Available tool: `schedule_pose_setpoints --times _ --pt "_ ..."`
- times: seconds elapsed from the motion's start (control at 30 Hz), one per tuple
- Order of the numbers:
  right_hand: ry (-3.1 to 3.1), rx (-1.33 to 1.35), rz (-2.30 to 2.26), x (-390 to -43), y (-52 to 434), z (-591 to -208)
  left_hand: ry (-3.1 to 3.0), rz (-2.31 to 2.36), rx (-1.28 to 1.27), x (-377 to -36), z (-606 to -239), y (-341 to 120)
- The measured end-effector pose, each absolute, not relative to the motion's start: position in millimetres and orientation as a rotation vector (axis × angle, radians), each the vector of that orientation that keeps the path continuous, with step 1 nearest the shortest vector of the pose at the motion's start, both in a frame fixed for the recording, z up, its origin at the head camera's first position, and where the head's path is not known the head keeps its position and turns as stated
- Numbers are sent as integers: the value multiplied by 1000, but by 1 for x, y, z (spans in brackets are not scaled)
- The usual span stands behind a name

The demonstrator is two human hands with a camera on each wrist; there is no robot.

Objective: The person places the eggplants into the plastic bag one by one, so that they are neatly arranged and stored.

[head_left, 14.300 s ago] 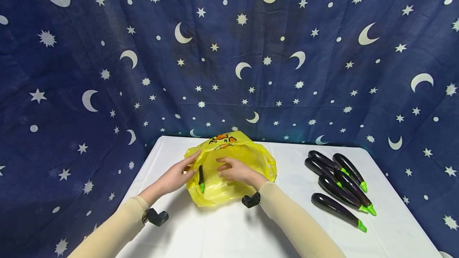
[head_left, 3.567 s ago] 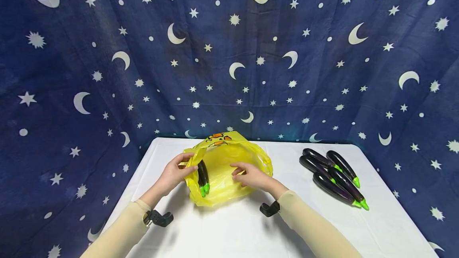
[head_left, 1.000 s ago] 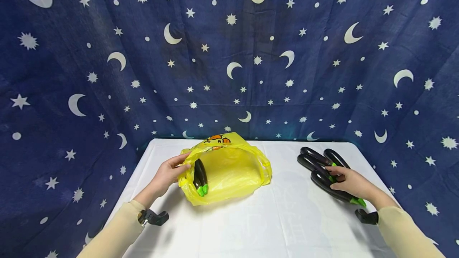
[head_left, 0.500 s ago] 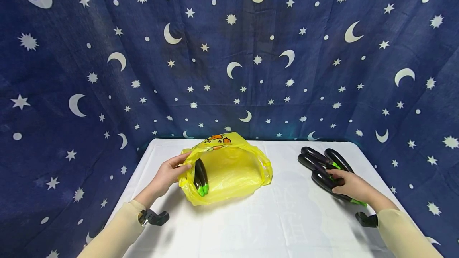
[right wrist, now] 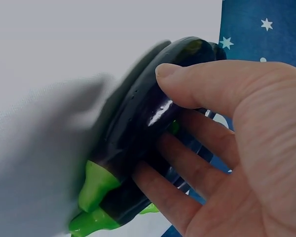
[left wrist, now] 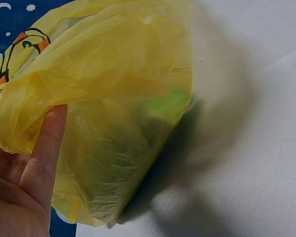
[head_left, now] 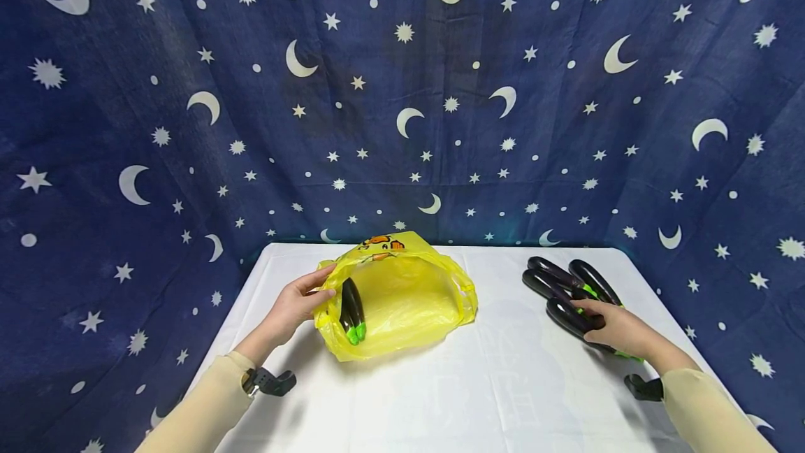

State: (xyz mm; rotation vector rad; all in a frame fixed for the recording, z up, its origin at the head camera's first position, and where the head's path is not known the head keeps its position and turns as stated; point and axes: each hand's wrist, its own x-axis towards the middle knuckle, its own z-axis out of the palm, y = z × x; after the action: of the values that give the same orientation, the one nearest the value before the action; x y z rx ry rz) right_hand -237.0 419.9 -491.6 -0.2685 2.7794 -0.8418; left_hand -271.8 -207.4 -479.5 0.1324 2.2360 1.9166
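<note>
A yellow plastic bag (head_left: 409, 299) lies on its side with its mouth facing me. My left hand (head_left: 286, 313) holds the left edge of that mouth, the thumb inside the opening. Two eggplants (head_left: 353, 306) with green stems rest inside, against the bag's left wall. On the right, my right hand (head_left: 619, 331) grips the nearest eggplant (head_left: 564, 314) of a group. In the right wrist view the thumb lies on one side of this eggplant (right wrist: 133, 116) and the fingers reach down its other side, against a neighbouring eggplant (right wrist: 126, 197).
Several other eggplants (head_left: 546, 284) lie close together at the back right of the white table (head_left: 434, 404). A dark blue curtain (head_left: 402, 89) with moons and stars hangs behind and at the sides.
Since the oldest frame, a second eggplant has come into the bag and the pile has shrunk. My right hand has moved from the bag to the pile and closed around the nearest eggplant.
</note>
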Motion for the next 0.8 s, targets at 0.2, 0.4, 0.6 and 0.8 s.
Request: schedule_pose_setpoints --times 0.2,0.4,0.6,0.8 --pt "2780 -303 -830 -237 421 -496 2228 1918 144 -272 -480 -207" --pt "2770 -327 -825 -237 422 -500 2230 1908 138 -272 -481 -209" --pt "2733 -295 -835 -236 421 -499 2237 1904 134 -273 -482 -209" --pt "2708 -269 -838 -235 421 -498 2230 1913 134 -273 -483 -207"
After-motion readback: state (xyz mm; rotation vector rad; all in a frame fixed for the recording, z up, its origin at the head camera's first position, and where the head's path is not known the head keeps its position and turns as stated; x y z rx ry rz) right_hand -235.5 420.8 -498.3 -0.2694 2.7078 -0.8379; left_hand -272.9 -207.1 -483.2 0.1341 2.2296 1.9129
